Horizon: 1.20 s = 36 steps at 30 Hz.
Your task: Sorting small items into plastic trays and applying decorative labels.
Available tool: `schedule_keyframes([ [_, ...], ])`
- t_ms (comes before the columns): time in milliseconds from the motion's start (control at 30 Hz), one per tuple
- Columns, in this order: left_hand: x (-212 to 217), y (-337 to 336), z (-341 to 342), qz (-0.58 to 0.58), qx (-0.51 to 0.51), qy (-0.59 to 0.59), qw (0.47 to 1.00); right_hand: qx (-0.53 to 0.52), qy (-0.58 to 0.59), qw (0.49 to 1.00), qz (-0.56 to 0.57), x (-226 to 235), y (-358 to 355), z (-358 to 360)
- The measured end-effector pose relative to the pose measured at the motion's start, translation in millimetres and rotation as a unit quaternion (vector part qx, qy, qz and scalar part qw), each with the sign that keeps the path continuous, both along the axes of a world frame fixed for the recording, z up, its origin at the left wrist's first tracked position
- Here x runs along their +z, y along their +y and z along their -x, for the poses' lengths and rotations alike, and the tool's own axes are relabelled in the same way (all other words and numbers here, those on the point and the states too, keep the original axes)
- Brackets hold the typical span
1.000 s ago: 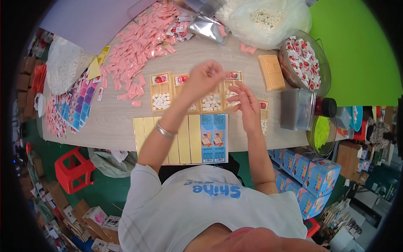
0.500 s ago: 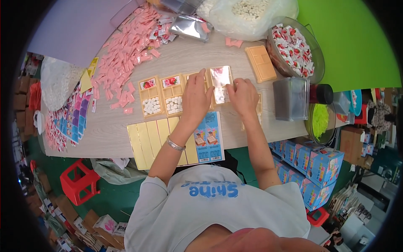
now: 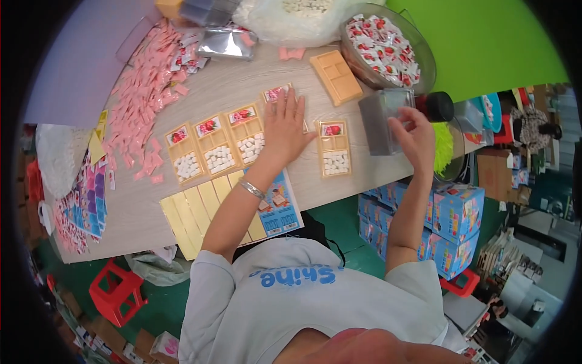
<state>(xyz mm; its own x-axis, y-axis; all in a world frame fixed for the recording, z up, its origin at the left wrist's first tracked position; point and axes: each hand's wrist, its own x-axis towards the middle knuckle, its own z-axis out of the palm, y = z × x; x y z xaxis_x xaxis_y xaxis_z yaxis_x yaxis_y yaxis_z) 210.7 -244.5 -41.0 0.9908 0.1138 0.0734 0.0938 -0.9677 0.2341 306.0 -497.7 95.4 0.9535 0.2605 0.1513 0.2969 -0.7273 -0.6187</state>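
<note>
While a mid-frame compartment tray (image 3: 265, 97) is overlaid by the splayed left hand (image 3: 285, 134), centre-right plastic covers (image 3: 378, 124) are overlapped by the half-curled right hand (image 3: 417, 142), grip indiscernible.

Pale wood-grain bench (image 3: 224, 85). Directly on it: heap of flat pink packets (image 3: 142, 97), left; row of tan rectangular compartment trays (image 3: 212, 142), centre; similar tan tray (image 3: 333, 144) apart, right; grey transparent rectangular box (image 3: 377, 124) and clear round bowl (image 3: 428, 54) beyond; flat yellow and blue strips (image 3: 195, 212) overhanging near edge.
</note>
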Motion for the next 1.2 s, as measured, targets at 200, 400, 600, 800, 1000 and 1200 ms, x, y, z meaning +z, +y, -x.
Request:
schedule_keyframes([
  [200,24.3,6.9,3.7,0.075,-0.019,-0.045,0.996,0.031,0.185,0.980,-0.073,-22.2,-21.8,-25.7],
  [400,71.7,-8.2,42.4,0.233,-0.058,-0.043,0.970,0.034,0.224,0.965,-0.134,-18.4,-25.4,-27.1],
  [600,76.4,-22.2,47.8,0.336,-0.094,-0.053,0.936,0.045,0.203,0.973,-0.098,-19.9,-25.3,-21.5],
  [800,65.1,-77.9,9.8,0.211,-0.210,-0.189,0.936,0.090,0.223,0.969,-0.061,-19.8,-20.3,-30.5],
  [1000,61.3,-107.5,-12.2,0.150,-0.218,-0.223,0.938,0.127,0.336,0.913,-0.194,-16.7,-31.1,-38.6],
  [1200,63.7,-114.4,-21.1,0.138,-0.213,-0.226,0.940,0.124,0.303,0.928,-0.178,-14.0,-30.2,-32.3],
])
